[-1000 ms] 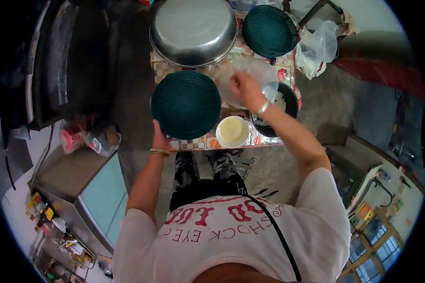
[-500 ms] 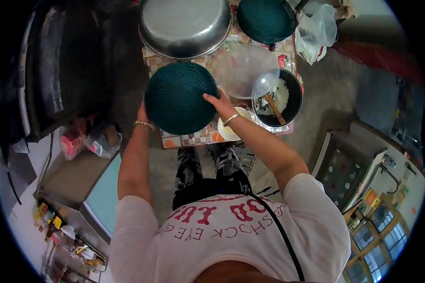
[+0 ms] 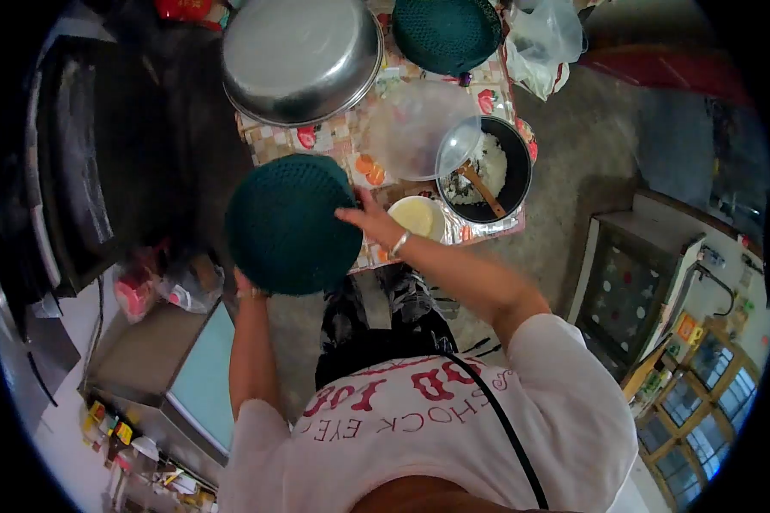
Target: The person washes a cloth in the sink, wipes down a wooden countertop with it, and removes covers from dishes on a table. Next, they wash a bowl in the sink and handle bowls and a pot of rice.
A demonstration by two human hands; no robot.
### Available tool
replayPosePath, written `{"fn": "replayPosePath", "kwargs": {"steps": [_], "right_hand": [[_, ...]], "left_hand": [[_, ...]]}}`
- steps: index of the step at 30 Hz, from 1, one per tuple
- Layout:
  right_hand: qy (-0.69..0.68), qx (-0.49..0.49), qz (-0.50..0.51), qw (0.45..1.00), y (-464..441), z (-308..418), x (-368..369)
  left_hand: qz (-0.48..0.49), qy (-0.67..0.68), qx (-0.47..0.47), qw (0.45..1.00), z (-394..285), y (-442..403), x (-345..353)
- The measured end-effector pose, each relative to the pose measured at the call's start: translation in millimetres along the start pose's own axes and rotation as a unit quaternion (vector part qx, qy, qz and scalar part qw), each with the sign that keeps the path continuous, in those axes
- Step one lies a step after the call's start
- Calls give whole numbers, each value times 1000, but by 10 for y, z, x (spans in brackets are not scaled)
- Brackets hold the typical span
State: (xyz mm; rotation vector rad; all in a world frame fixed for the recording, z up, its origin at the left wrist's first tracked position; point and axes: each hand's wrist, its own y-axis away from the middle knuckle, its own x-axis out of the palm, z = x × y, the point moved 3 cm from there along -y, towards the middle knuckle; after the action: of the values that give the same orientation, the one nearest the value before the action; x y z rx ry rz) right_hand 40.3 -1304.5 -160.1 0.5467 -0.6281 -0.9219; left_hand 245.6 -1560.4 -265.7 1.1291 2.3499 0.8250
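A round, dark green basket with a woven-looking surface is held up over the table's front left edge. My left hand grips its lower left rim, the fingers mostly hidden beneath it. On the opposite side, my right hand holds the rim, thumb over the top surface. Just right of that hand stands a white bowl with pale yellow contents. Farther right is a dark pot of white rice, with a wooden spatula lying in it.
A large upturned metal basin occupies the table's back left. Another green basket sits at the back, beside plastic bags. Clear plastic lids lie between basin and pot, one overlapping the pot's rim. A patterned cloth covers the table.
Both hands have brought the green basket down and left, toward my body and partly past the table edge. The view has shifted slightly, and the white bowl now shows more fully.
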Motion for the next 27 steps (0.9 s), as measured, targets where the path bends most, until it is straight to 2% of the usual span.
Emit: {"fn": "replayPosePath", "kwargs": {"steps": [2,4,5,6,7,8,9,11,12,13,14,15,16,18,20,25,27], "right_hand": [[4,-19,13,1000,205,208,81],[-10,-61,14,998,372,421,32],[-47,-33,25,998,537,773,-13],[-11,-59,0,998,600,971,-180],[-35,-54,-7,998,617,1118,-356],[-36,-88,-6,995,707,1448,-507],[-59,-51,-21,997,681,1583,-736],[-55,-113,-89,988,610,1970,-1246],[-50,-130,-127,982,494,2087,-1563],[-86,-99,-84,988,429,2272,-1799],[-67,-150,-171,971,461,2519,-1912],[-89,-173,-116,974,223,2594,-2259],[-88,-182,-126,971,134,2704,-2443],[-97,-169,-139,971,-136,2807,-2814],[-71,-165,-156,971,-401,2808,-3145],[-36,-171,-175,969,-729,2835,-3324],[-53,-134,-183,973,-841,2816,-3373]], "left_hand": [[-64,41,-30,997,-607,390,101],[-103,41,-8,994,-1344,679,254],[-87,-26,24,996,-1659,739,358],[-74,-115,58,989,-1935,788,466],[-27,-444,185,877,-2143,762,555],[11,-237,172,956,-2319,665,758],[53,-18,148,987,-2536,533,1110],[45,183,34,982,-3039,353,1938],[85,180,33,979,-3242,251,2340],[138,173,41,974,-3272,-99,2675],[191,165,50,966,-3307,-437,3009],[185,132,49,973,-3432,-538,3290],[179,99,49,978,-3553,-569,3583],[194,126,44,972,-3625,-745,4018],[186,97,58,976,-3488,-1432,4342],[156,83,66,982,-3382,-1946,4666],[135,46,69,987,-3370,-1988,4709]]}}
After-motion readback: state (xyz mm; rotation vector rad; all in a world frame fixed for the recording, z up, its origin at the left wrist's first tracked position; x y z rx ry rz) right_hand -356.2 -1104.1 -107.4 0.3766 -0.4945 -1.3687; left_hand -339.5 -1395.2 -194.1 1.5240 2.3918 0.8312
